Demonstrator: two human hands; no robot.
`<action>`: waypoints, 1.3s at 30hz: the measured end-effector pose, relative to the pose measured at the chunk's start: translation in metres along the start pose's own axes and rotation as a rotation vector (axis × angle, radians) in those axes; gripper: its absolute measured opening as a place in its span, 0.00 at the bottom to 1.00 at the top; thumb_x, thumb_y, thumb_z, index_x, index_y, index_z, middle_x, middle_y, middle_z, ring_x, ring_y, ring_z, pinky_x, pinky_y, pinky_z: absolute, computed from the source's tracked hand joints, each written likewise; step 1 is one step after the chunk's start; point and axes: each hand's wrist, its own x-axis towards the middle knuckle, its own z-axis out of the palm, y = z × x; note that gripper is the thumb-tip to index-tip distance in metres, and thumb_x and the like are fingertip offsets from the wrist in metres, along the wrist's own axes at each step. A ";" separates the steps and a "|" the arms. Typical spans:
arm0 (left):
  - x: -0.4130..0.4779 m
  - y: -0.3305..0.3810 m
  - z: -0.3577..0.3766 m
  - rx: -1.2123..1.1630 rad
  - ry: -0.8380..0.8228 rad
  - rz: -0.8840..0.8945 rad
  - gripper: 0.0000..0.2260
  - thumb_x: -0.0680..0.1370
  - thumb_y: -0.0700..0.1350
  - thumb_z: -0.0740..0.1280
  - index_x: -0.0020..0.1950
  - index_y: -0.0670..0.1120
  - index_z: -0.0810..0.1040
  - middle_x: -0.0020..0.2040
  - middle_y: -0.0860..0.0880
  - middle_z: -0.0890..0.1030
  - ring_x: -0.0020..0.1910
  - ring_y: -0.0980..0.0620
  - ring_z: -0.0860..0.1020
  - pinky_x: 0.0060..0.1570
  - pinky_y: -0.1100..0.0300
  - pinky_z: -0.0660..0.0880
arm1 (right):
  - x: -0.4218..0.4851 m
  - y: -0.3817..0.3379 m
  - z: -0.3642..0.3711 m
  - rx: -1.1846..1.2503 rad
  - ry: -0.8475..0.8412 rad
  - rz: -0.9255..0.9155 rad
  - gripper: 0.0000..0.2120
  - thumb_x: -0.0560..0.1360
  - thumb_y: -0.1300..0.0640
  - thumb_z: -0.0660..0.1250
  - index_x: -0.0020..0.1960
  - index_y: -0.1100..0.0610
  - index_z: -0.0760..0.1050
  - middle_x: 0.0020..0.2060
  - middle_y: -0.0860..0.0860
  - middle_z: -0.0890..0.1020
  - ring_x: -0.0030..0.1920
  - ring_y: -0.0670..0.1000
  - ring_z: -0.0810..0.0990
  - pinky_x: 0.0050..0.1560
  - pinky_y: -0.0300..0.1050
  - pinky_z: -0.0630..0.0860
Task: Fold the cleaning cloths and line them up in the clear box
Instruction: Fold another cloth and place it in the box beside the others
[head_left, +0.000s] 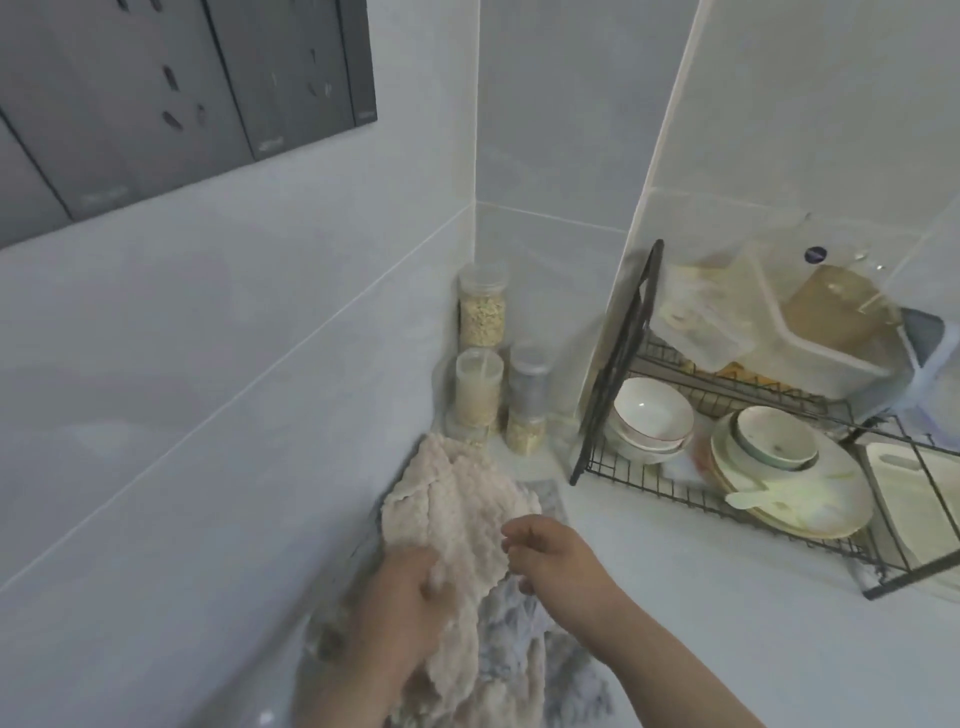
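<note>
My left grip (405, 597) is closed on a fluffy pale pink cloth (462, 514). The fingers are curled into its lower part, and the cloth bunches up and away from me toward the corner of the tiled wall (234, 338). My right grip (550, 556) sits at the cloth's right edge with the fingers curled in. They touch the pile, but the picture is blurred and I cannot tell whether they pinch the cloth or only rest against it.

Under the pink cloth lies a grey cloth (509, 644), crumpled on the white surface (675, 597) just below my right wrist. A thin dark wire edge (397, 475) shows along the pink cloth's left side, next to the wall.

In the corner beyond the cloths stand clear jars. A tall jar (482, 306) with pale flakes is at the back, and two shorter jars (478, 389) stand side by side in front of it.

To the right, well apart from the cloths, a black wire dish rack (621, 364) stands on the surface. Its lower tier holds stacked white bowls (652, 415) and a pile of plates (810, 499) with a small bowl on top. Its upper tier carries a clear plastic tub (831, 358), tilted, with something tan inside. A white cutting board (914, 499) leans at the rack's right end.
</note>
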 end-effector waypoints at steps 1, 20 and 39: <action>0.001 -0.008 0.003 0.032 0.016 0.062 0.12 0.70 0.52 0.68 0.52 0.54 0.82 0.48 0.54 0.81 0.46 0.54 0.79 0.52 0.59 0.75 | 0.008 0.004 0.006 -0.057 0.004 -0.001 0.10 0.78 0.63 0.59 0.50 0.51 0.76 0.49 0.49 0.78 0.42 0.49 0.74 0.40 0.40 0.72; 0.016 0.011 -0.007 -0.038 0.504 0.577 0.09 0.73 0.50 0.63 0.48 0.51 0.81 0.38 0.56 0.81 0.37 0.61 0.76 0.40 0.77 0.67 | 0.086 0.060 0.001 -0.776 0.305 -0.895 0.10 0.72 0.60 0.59 0.50 0.54 0.76 0.44 0.49 0.79 0.47 0.52 0.73 0.48 0.45 0.70; -0.048 0.124 0.039 0.412 0.396 1.004 0.09 0.76 0.41 0.64 0.46 0.54 0.81 0.44 0.48 0.81 0.45 0.45 0.78 0.42 0.56 0.72 | -0.126 0.105 -0.145 0.138 0.983 -0.413 0.14 0.74 0.70 0.48 0.51 0.62 0.71 0.40 0.59 0.74 0.26 0.55 0.78 0.20 0.38 0.71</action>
